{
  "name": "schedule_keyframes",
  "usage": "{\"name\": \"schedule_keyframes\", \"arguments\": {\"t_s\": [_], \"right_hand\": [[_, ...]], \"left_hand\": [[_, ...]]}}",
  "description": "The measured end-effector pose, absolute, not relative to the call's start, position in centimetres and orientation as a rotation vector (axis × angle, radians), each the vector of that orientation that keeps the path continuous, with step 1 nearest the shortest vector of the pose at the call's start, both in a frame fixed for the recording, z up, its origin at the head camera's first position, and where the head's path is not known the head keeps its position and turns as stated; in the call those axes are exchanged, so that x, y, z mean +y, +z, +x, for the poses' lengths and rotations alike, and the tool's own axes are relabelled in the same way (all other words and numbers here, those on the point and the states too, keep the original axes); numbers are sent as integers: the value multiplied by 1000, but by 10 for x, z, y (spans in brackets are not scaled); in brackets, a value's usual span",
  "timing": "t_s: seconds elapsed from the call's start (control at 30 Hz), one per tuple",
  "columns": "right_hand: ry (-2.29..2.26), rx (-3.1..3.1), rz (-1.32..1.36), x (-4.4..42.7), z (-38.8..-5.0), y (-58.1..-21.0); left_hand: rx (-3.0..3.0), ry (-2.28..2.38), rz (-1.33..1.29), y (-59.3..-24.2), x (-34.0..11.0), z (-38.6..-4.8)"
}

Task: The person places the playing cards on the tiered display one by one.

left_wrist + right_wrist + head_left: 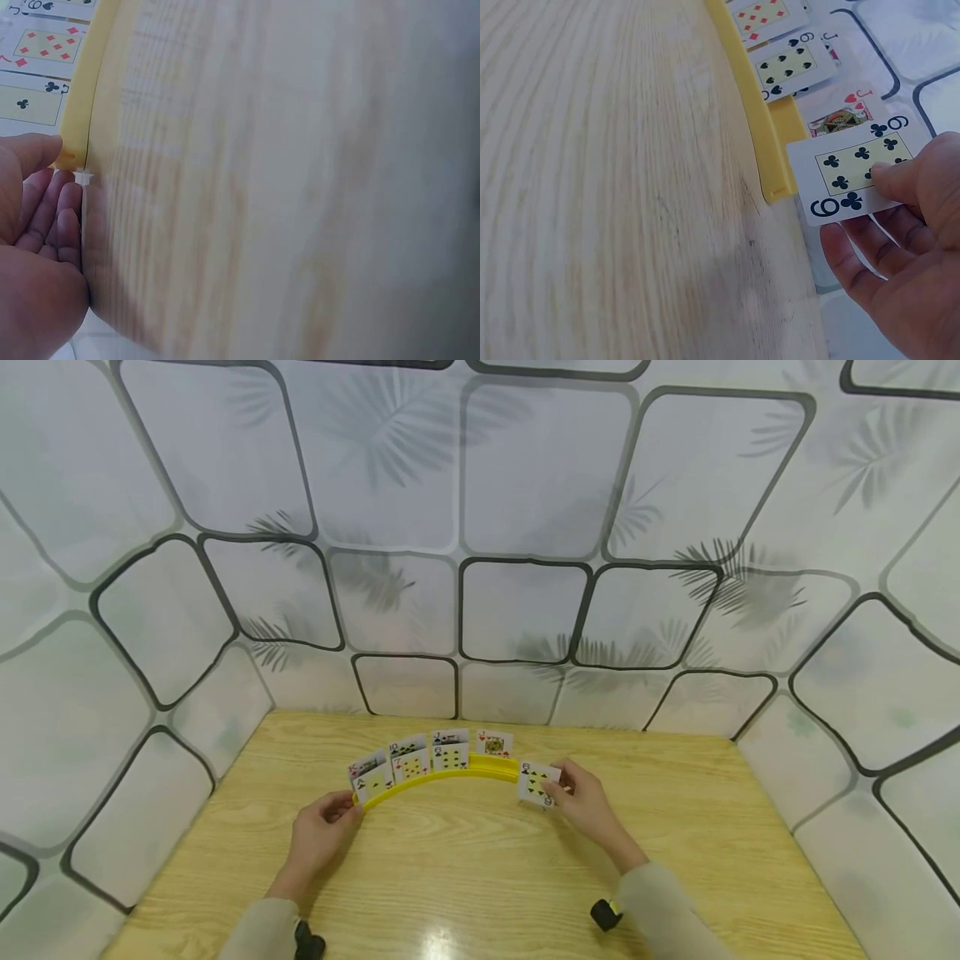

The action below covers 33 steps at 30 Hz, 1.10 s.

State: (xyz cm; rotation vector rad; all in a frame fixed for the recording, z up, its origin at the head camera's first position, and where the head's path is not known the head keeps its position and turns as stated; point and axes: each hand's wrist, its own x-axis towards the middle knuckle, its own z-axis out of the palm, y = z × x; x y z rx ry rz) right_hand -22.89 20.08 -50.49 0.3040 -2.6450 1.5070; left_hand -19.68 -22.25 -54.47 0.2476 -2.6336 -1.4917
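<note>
A curved yellow card holder (493, 767) lies on the table with playing cards standing in two rows. My left hand (322, 831) pinches its left end, the thumb on the yellow rim in the left wrist view. In its front row stand a clubs card (372, 784), a seven of diamonds (411, 766) and a six of spades (786, 69). Picture cards and a ten are partly hidden behind them. A jack of hearts (495, 743) stands in the back row at the right. My right hand (915, 232) pinches a six of clubs (844, 161) by the holder's right end.
The wooden table (450, 852) runs back to a wall (405, 685) with a stone-and-leaf pattern. Similar walls close in on both sides. A black wrist device (606, 914) sits by the right sleeve, and another (308, 942) by the left.
</note>
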Motion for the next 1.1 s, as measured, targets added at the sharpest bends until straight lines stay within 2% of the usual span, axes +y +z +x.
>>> {"name": "schedule_keyframes", "arguments": {"t_s": [1.1], "right_hand": [[1466, -2520, 291, 146, -259, -512]], "left_hand": [[-2635, -1471, 249, -544, -222, -197]]}}
